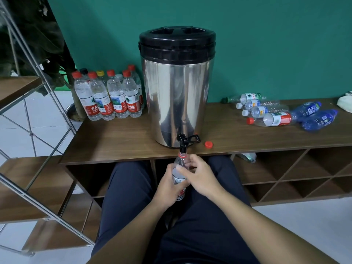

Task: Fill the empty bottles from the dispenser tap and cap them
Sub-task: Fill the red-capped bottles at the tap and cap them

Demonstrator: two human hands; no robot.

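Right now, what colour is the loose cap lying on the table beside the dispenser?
Red. The loose cap shows clearest in the head view, right of the tap.

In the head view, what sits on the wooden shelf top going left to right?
Standing capped bottles → steel dispenser → loose red cap → clear bottles lying down → blue bottles lying down.

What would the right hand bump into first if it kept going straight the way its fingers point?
The bottle under the tap. The right hand points left, its fingers already at the bottle's side. The left hand grips the bottle from the other side.
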